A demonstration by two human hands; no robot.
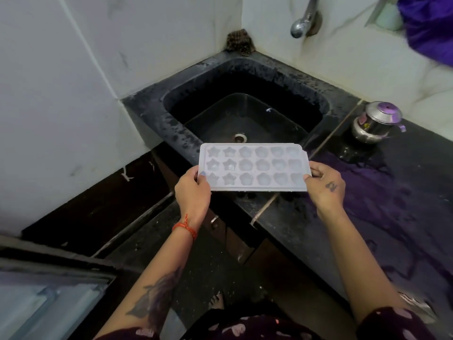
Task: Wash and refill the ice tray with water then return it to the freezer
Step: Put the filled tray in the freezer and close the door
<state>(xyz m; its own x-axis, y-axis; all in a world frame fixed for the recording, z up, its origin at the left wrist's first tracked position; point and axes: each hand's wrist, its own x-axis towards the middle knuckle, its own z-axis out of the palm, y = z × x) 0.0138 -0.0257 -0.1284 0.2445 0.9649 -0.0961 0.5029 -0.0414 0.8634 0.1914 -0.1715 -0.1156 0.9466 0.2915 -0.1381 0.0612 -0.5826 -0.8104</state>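
A pale white ice tray (253, 166) with star and flower shaped cells is held level above the near rim of a black sink (245, 114). My left hand (193, 190) grips its left short end, thumb on top. My right hand (323, 184) grips the right short end the same way. The cells look glossy; I cannot tell how much water they hold. A chrome tap (302, 23) juts from the tiled wall above the sink, and no water runs from it.
A steel lidded pot (377, 123) stands on the wet black counter (367, 204) to the right. A scrubber (239, 42) sits in the sink's far corner. A fridge or freezer edge (49, 298) shows at the lower left. Purple cloth (429, 25) hangs at the top right.
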